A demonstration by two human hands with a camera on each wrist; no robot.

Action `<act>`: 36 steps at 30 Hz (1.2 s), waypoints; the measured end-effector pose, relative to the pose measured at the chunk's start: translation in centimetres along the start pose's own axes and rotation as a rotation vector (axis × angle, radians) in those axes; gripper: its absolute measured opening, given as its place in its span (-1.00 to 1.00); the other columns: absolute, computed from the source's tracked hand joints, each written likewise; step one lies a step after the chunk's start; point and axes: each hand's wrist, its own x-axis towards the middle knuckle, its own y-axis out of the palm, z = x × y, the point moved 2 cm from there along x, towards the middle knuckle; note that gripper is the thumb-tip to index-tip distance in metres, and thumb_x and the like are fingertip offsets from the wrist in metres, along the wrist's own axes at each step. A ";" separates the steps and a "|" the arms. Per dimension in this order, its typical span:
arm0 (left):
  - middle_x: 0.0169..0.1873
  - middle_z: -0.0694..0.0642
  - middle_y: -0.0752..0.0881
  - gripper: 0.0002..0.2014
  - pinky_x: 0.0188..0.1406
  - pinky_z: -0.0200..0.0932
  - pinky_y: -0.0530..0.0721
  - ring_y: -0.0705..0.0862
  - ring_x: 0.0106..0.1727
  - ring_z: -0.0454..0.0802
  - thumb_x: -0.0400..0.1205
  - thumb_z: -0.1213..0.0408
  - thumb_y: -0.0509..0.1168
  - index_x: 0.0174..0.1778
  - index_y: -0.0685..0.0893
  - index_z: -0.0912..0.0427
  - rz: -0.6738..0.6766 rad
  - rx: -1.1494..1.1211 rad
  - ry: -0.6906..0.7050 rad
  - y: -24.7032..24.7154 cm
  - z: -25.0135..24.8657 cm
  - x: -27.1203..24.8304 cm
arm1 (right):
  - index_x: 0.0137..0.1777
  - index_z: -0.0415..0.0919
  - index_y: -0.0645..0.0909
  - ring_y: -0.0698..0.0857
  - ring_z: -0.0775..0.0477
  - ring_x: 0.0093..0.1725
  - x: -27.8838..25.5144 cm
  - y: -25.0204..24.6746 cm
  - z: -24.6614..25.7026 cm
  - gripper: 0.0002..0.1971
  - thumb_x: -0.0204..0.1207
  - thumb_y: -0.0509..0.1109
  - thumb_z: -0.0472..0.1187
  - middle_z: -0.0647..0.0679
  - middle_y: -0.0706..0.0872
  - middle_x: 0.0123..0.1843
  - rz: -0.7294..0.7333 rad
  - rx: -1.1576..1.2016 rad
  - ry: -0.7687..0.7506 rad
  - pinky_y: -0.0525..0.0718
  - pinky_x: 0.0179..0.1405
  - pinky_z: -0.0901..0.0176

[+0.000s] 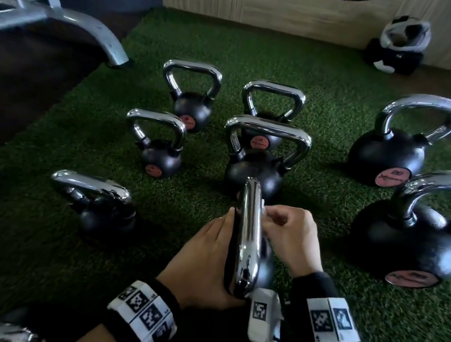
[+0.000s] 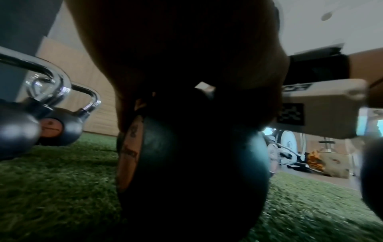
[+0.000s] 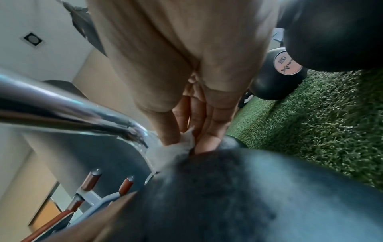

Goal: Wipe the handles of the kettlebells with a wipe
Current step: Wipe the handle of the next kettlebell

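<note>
The wiping is under way on the nearest kettlebell [image 1: 248, 246], which stands on the green turf [image 1: 36, 231] close in front of the person, its chrome handle [image 1: 247, 232] turned end-on to the head camera. The left hand [image 1: 203, 260] lies along the left side of that handle and steadies it; how far its fingers wrap round is hidden, so I cannot tell its grip. The right hand [image 1: 285, 234] pinches a small white wipe [image 3: 184, 144] between thumb and fingertips, pressed where the handle's leg meets the black ball. Seven more kettlebells stand around. The next move probably calls for drawing the wipe up along the bar while the left hand keeps the weight from rocking.
</note>
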 end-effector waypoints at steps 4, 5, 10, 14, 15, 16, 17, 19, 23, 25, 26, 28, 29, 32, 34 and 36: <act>0.65 0.20 0.43 0.20 0.69 0.08 0.39 0.37 0.71 0.14 0.35 -0.46 0.45 0.73 0.30 0.34 -0.005 -0.077 0.080 -0.8 0.9 -0.1 | -0.08 -0.10 0.91 0.82 0.12 -0.18 0.4 -0.1 0.7 -0.92 0.46 0.65 -0.14 0.08 0.88 -0.23 -0.057 -0.006 0.012 0.75 -0.08 0.16; 0.63 0.22 0.46 0.19 0.68 0.10 0.41 0.40 0.70 0.16 0.36 -0.43 0.46 0.71 0.33 0.36 -0.008 -0.073 0.087 -0.9 0.9 -0.2 | -0.07 -0.09 0.91 0.83 0.12 -0.18 0.8 -0.1 0.8 -0.92 0.47 0.65 -0.15 0.09 0.89 -0.22 -0.087 0.016 -0.003 0.77 -0.08 0.15; 0.61 0.22 0.48 0.16 0.65 0.10 0.47 0.44 0.67 0.16 0.33 -0.39 0.47 0.69 0.37 0.36 -0.016 -0.072 0.092 -1.4 0.7 0.0 | -0.04 -0.10 0.90 0.86 0.09 -0.14 1.4 0.1 0.9 -0.92 0.50 0.62 -0.22 0.07 0.90 -0.19 -0.107 0.112 -0.031 0.84 -0.01 0.06; 0.64 0.13 0.43 0.16 0.65 0.05 0.47 0.41 0.68 0.08 0.32 -0.39 0.48 0.72 0.35 0.28 0.021 -0.063 0.096 -1.8 0.6 0.1 | 0.06 -0.17 0.89 0.86 0.09 -0.06 1.1 -0.1 1.1 -0.87 0.54 0.61 -0.25 0.10 0.87 -0.14 -0.053 0.096 -0.006 0.84 0.11 0.00; 0.61 0.12 0.46 0.14 0.62 0.04 0.50 0.44 0.65 0.07 0.32 -0.39 0.49 0.70 0.39 0.27 0.021 -0.077 0.099 -1.9 0.6 0.2 | 0.08 -0.19 0.89 0.86 0.08 -0.05 1.3 -0.2 1.4 -0.86 0.54 0.60 -0.27 0.08 0.88 -0.11 -0.085 0.093 -0.044 0.83 0.12 0.00; 0.57 0.11 0.49 0.11 0.59 0.04 0.53 0.49 0.61 0.06 0.31 -0.37 0.52 0.67 0.42 0.28 0.011 -0.101 0.098 -2.1 0.6 0.2 | 0.10 -0.20 0.89 0.85 0.08 -0.03 1.5 -0.4 1.7 -0.84 0.55 0.59 -0.30 0.05 0.89 -0.06 -0.124 0.092 -0.091 0.83 0.14 0.02; 0.55 0.11 0.50 0.11 0.57 0.04 0.55 0.52 0.58 0.05 0.30 -0.35 0.54 0.66 0.43 0.27 0.006 -0.134 0.086 -2.3 0.6 0.2 | 0.13 -0.20 0.88 0.85 0.10 -0.01 1.6 -0.5 2.0 -0.82 0.55 0.57 -0.35 0.03 0.89 -0.01 -0.156 0.093 -0.143 0.82 0.14 0.07; 0.59 0.07 0.46 0.18 0.61 0.00 0.51 0.49 0.61 0.02 0.27 -0.40 0.54 0.71 0.35 0.23 0.026 -0.155 0.051 -2.6 0.6 0.3 | 0.15 -0.21 0.87 0.82 0.18 0.01 1.3 -0.7 2.4 -0.76 0.55 0.54 -0.45 0.05 0.88 0.03 -0.178 0.104 -0.249 0.79 0.09 0.25; 0.70 -0.05 0.33 0.28 0.68 -0.08 0.42 0.35 0.70 -0.10 0.25 -0.53 0.45 0.80 0.17 0.07 0.085 -0.042 0.013 -3.1 0.2 0.6 | 0.14 -0.04 0.83 0.80 0.21 -0.03 0.5 -1.3 2.3 -0.72 0.56 0.55 -0.42 0.13 0.83 -0.01 -0.141 0.149 -0.343 0.77 -0.05 0.32; 0.63 -0.12 0.40 0.24 0.64 -0.10 0.47 0.42 0.63 -0.15 0.25 -0.44 0.55 0.78 0.19 -0.01 0.086 -0.078 -0.023 -3.8 -0.2 0.8 | 0.17 0.02 0.79 0.81 0.18 -0.01 1.4 -1.5 2.4 -0.68 0.56 0.55 -0.40 0.13 0.84 -0.01 -0.125 0.162 -0.322 0.80 0.02 0.17; 0.59 -0.15 0.44 0.21 0.61 -0.12 0.50 0.46 0.58 -0.16 0.24 -0.38 0.60 0.76 0.22 -0.04 0.087 -0.095 -0.034 -4.1 -0.4 0.9 | 0.17 0.02 0.79 0.81 0.18 0.00 1.7 -1.6 2.5 -0.67 0.56 0.55 -0.41 0.13 0.83 0.00 -0.123 0.157 -0.316 0.80 0.04 0.14; 0.53 -0.16 0.50 0.18 0.56 -0.17 0.52 0.52 0.52 -0.15 0.24 -0.32 0.65 0.73 0.26 -0.06 0.098 -0.090 -0.061 -4.7 -0.7 1.1 | 0.15 0.01 0.81 0.79 0.21 0.00 1.6 -1.7 3.1 -0.65 0.54 0.54 -0.46 0.13 0.82 -0.01 -0.110 0.155 -0.314 0.79 0.01 0.19; 0.52 -0.15 0.51 0.17 0.56 -0.19 0.51 0.53 0.51 -0.14 0.24 -0.32 0.65 0.73 0.27 -0.06 0.108 -0.075 -0.075 -4.9 -0.7 1.2 | 0.13 0.02 0.82 0.77 0.25 -0.03 1.0 -1.9 3.5 -0.64 0.53 0.54 -0.48 0.14 0.81 -0.02 -0.088 0.154 -0.321 0.76 -0.06 0.29; 0.55 -0.16 0.49 0.18 0.60 -0.12 0.50 0.53 0.53 -0.15 0.21 -0.35 0.65 0.72 0.27 -0.10 0.173 -0.064 -0.144 -5.2 -0.5 1.5 | 0.05 -0.02 0.88 0.73 0.24 -0.16 -1.8 -2.9 4.3 -0.65 0.49 0.56 -0.51 0.09 0.78 -0.09 0.041 0.167 -0.342 0.59 -0.25 0.52; 0.56 -0.19 0.47 0.18 0.61 -0.03 0.52 0.52 0.55 -0.14 0.21 -0.37 0.64 0.71 0.23 -0.17 0.254 -0.039 -0.151 -5.4 -0.4 1.8 | 0.03 -0.01 0.92 0.77 0.13 -0.18 -3.4 -3.5 5.0 -0.63 0.46 0.58 -0.53 0.08 0.79 -0.10 0.133 0.202 -0.344 0.65 -0.25 0.40; 0.56 -0.17 0.48 0.11 0.61 -0.02 0.52 0.53 0.56 -0.13 0.25 -0.30 0.67 0.69 0.29 -0.16 0.288 -0.081 -0.140 -5.9 -0.8 2.1 | 0.02 0.03 0.92 0.75 0.10 -0.23 -3.5 -3.6 5.4 -0.61 0.45 0.57 -0.51 0.08 0.79 -0.11 0.155 0.170 -0.352 0.65 -0.29 0.31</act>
